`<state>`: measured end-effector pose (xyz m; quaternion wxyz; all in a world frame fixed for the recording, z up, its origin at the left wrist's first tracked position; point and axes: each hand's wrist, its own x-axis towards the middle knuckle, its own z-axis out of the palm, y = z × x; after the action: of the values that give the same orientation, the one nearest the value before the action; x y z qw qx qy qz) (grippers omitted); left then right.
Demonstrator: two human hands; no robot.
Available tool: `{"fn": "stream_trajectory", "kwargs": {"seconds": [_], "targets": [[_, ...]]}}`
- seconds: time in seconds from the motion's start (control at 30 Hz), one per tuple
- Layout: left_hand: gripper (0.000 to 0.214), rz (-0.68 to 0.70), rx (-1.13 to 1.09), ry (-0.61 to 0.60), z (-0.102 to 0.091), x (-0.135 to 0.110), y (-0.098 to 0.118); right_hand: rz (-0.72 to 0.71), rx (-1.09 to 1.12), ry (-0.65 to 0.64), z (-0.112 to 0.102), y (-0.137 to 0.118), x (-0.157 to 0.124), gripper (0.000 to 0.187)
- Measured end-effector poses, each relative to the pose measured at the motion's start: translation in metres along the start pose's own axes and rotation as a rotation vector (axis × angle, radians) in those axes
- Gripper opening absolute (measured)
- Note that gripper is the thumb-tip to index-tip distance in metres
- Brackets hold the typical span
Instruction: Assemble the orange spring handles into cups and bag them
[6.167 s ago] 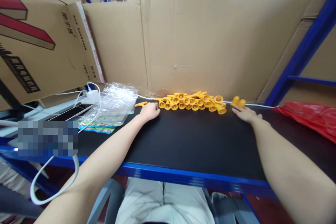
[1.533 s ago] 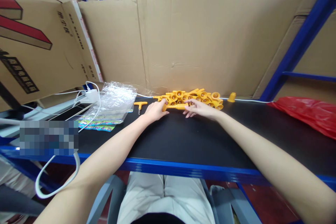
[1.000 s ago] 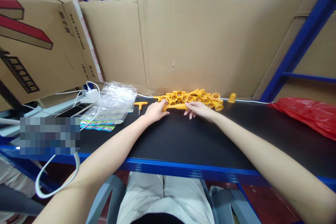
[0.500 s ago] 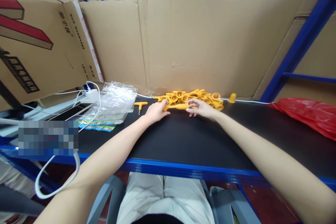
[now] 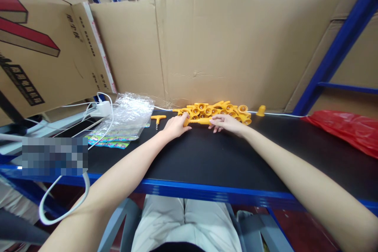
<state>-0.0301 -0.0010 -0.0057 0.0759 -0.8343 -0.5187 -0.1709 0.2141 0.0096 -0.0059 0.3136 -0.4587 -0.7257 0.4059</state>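
Observation:
A yellow plastic piece [image 5: 200, 121], apparently a corkscrew part with a ribbed neck and a flared left end, lies level between my hands just above the black tabletop. My left hand [image 5: 177, 125] is closed around its flared end, partly hiding it. My right hand [image 5: 226, 123] pinches the straight right end between thumb and fingers, the other fingers curled below. Right behind both hands is a pile of similar yellow corkscrew parts [image 5: 228, 107], many with cup-shaped ends facing me. Left of my left hand lies a yellow T-handled corkscrew [image 5: 158, 118] with its metal spiral showing.
A lone yellow cup-shaped piece [image 5: 261, 110] stands right of the pile. Clear plastic bags [image 5: 130, 114] over colourful printed packs, a white charger [image 5: 104, 108] and cables lie at left. A red plastic bag [image 5: 345, 128] lies at right. Cardboard [image 5: 221, 47] walls the back.
My right hand has shifted slightly left, its fingers now closer over the right end of the yellow piece. My left hand stays in place with its grip kept.

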Motion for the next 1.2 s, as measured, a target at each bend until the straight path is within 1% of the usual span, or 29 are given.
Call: {"fn": "stream_trajectory", "kwargs": {"seconds": [0.2,0.3,0.47,0.6,0.67,0.73,0.77,0.83,0.87,0.93,1.03,1.2], "targets": [[0.04,0.001,-0.001,-0.005,-0.001,0.0,0.001,-0.002,-0.012,-0.026,-0.001,0.0,0.001,0.039],[0.04,-0.01,-0.004,-0.015,-0.001,0.0,0.002,-0.019,-0.02,-0.03,0.001,0.001,0.002,0.043],[0.04,-0.02,-0.006,-0.021,-0.001,0.0,0.002,-0.007,-0.067,0.016,0.006,0.003,0.004,0.054],[0.04,0.0,-0.014,-0.006,0.001,0.001,0.0,0.025,-0.093,0.043,0.006,0.003,0.005,0.058],[0.04,0.005,-0.014,-0.002,0.001,0.001,0.0,0.029,-0.07,0.025,0.003,0.002,0.004,0.054],[0.039,0.004,-0.011,-0.001,0.001,0.001,0.0,0.009,-0.038,-0.011,-0.001,0.002,0.002,0.044],[0.039,0.004,-0.01,0.0,0.001,0.001,0.0,-0.009,-0.024,-0.029,-0.002,0.002,0.002,0.043],[0.039,0.004,-0.008,0.002,0.0,0.001,0.0,-0.041,-0.007,-0.047,-0.004,0.003,0.0,0.052],[0.039,0.003,-0.008,0.002,0.0,0.001,0.0,-0.052,-0.001,-0.048,-0.004,0.003,0.0,0.053],[0.04,0.0,-0.011,-0.004,0.001,0.001,0.0,-0.064,0.002,-0.048,-0.003,0.003,0.0,0.045],[0.041,-0.004,-0.011,-0.012,0.001,0.001,0.0,-0.043,-0.009,-0.05,-0.001,0.002,0.0,0.034],[0.041,-0.022,0.0,-0.028,-0.001,0.001,0.002,-0.006,-0.011,-0.052,0.0,0.001,0.0,0.032]]}}
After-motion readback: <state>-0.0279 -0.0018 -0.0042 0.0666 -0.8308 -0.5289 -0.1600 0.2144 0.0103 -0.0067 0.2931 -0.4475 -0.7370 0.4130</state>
